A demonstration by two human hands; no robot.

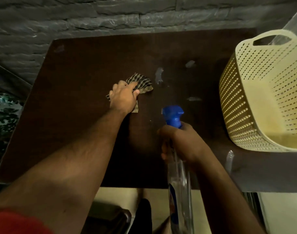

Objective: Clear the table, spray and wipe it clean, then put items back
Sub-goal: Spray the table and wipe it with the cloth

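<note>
A dark brown table (80,68) fills the middle of the view. My left hand (123,97) presses a checked cloth (142,82) flat on the tabletop near its centre. My right hand (181,142) grips a clear spray bottle (179,183) by the neck, its blue trigger head (173,116) pointing away from me over the table. Wet patches of spray (158,75) glisten on the surface to the right of the cloth.
A cream perforated plastic basket (255,92) stands at the right, on a grey surface (262,169) beside the table. A grey stone-pattern wall (110,16) runs behind the table. Pale floor and a dark object (110,215) show below the table's near edge.
</note>
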